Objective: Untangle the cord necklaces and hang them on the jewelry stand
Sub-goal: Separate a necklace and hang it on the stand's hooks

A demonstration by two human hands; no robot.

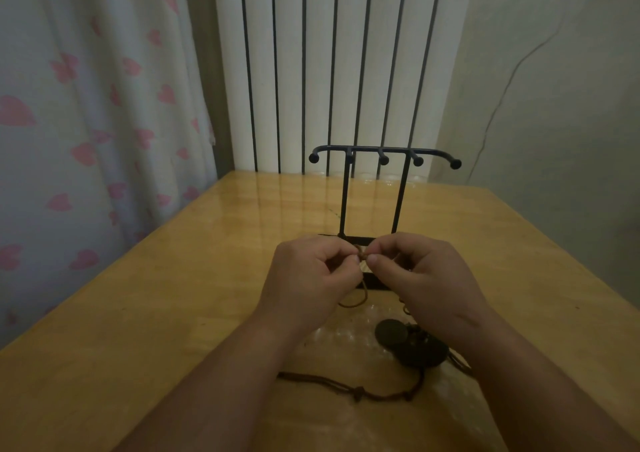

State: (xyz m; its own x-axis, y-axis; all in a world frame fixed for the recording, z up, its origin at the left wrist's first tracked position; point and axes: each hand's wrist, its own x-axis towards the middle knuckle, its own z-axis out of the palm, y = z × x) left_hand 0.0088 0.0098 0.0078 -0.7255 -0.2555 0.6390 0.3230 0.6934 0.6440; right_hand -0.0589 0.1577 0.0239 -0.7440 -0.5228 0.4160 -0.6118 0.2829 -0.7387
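Observation:
A black metal jewelry stand [384, 154] rises at the middle of the table, its hooked top bar bare. Just in front of its base, my left hand [308, 285] and my right hand [426, 285] meet fingertip to fingertip, both pinching a light brown cord [360, 299] that loops down between them. Two dark round pendants [410, 346] lie on the table under my right wrist. A dark brown knotted cord [363, 391] trails from them toward my left forearm. Which cord belongs to which pendant is hidden by my hands.
The wooden table [173, 313] is glossy, with its far edge against a white ribbed radiator [332, 71]. A curtain with pink petals [86, 122] hangs at the left. A thin cable [502, 98] runs down the wall at the right.

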